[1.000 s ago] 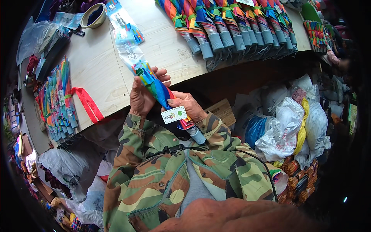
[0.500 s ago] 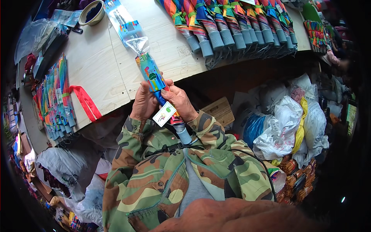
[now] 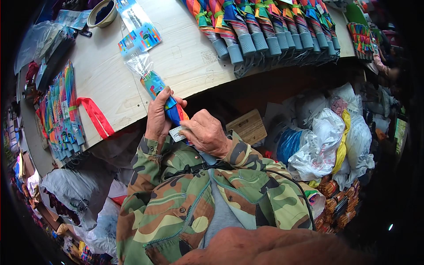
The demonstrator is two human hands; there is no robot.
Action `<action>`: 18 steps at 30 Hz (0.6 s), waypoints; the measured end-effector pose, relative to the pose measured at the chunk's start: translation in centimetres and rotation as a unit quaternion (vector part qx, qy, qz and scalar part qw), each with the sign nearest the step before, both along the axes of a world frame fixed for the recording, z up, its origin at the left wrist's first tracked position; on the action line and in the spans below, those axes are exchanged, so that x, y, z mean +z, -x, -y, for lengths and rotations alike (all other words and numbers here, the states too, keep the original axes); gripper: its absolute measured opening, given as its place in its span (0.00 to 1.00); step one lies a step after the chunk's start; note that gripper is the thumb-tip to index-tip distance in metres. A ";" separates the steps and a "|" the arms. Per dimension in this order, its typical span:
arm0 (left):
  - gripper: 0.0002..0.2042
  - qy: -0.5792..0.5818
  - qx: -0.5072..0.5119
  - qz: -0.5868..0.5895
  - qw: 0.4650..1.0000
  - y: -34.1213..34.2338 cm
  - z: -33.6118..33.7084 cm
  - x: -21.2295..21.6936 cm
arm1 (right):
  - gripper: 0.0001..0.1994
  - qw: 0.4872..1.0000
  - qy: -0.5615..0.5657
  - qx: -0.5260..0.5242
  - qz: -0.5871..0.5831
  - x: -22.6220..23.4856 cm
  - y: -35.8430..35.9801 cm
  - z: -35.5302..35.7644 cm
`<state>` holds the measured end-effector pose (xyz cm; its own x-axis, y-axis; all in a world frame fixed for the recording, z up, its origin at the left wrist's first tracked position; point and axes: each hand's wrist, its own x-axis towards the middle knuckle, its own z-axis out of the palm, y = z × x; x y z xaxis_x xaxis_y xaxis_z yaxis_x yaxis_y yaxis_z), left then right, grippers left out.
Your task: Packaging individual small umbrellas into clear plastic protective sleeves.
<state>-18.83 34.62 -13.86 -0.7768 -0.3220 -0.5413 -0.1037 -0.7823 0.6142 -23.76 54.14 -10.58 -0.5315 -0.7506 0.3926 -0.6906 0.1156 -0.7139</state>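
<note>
My left hand (image 3: 158, 115) grips a folded rainbow-coloured umbrella (image 3: 173, 109) whose upper end sits inside a clear plastic sleeve (image 3: 143, 70) lying on the wooden table (image 3: 185, 57). My right hand (image 3: 206, 132) closes around the umbrella's lower end and pinches a small white tag (image 3: 177, 133) hanging from it. Both hands are held close to my chest, just below the table's front edge. The umbrella's handle is hidden behind my right hand.
A row of several folded rainbow umbrellas (image 3: 265, 31) lies at the table's far right. Packed umbrellas (image 3: 64, 110) with a red strap (image 3: 95, 115) lie at the left. A bowl (image 3: 102, 11) stands at the back. Plastic bags (image 3: 335, 137) crowd the floor on the right.
The umbrella has slid further up into the plastic sleeve, and its grey handle is now out of sight. Both hands have moved up and closer together around it.
</note>
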 end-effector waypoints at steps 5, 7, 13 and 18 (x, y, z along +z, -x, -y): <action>0.32 -0.013 -0.007 -0.034 0.999 -1.1 0.3 -0.7 | 0.10 0.784 0.147 -0.136 0.588 -0.9 -0.1 0.6; 0.39 0.001 -0.018 -0.063 0.998 -1.2 -0.3 -0.3 | 0.10 0.779 0.147 -0.185 0.581 -2.2 -0.5 1.0; 0.43 0.087 -0.098 -0.058 0.990 -1.7 -0.5 1.0 | 0.11 0.811 0.105 -0.203 0.538 -2.7 -1.9 1.3; 0.45 0.109 -0.116 -0.009 0.987 -2.4 0.2 2.0 | 0.18 0.909 -0.017 -0.130 0.396 -1.3 -2.8 0.3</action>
